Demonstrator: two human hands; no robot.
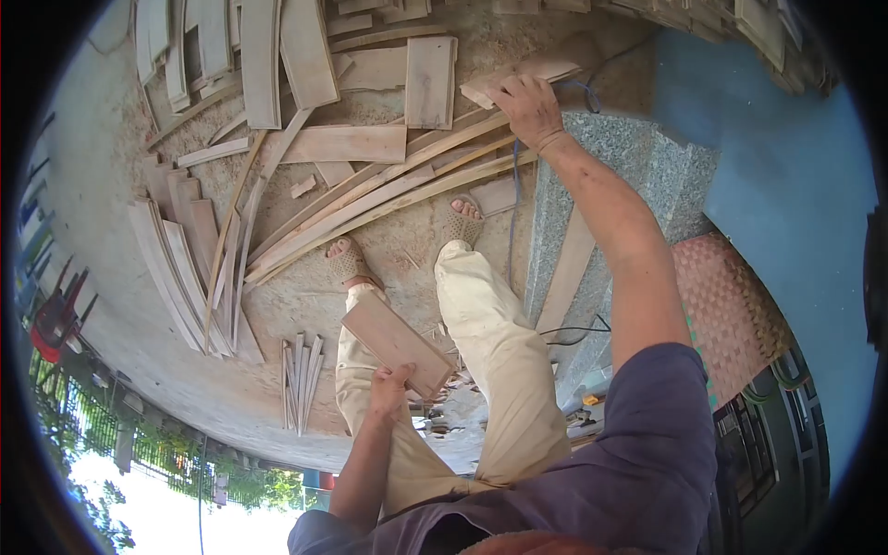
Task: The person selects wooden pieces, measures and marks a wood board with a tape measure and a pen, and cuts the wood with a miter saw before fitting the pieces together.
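Note:
My left hand (389, 389) is closed on the edge of a short flat wooden board (396, 344), held slanting in front of my left leg. My right arm is stretched far forward, and my right hand (529, 109) has its fingers curled at the near end of another wooden board (546, 70), beside the stone step. Part of that grip is hidden by the back of the hand. Just left of the right hand, long thin wooden strips (388, 190) lie on the floor past my feet.
Several wooden boards (310, 55) lie across the floor ahead and left. A bundle of thin sticks (301, 384) lies by my left leg. To the right are a grey stone step (601, 148), a dark cable (514, 213) and a woven mat (726, 296).

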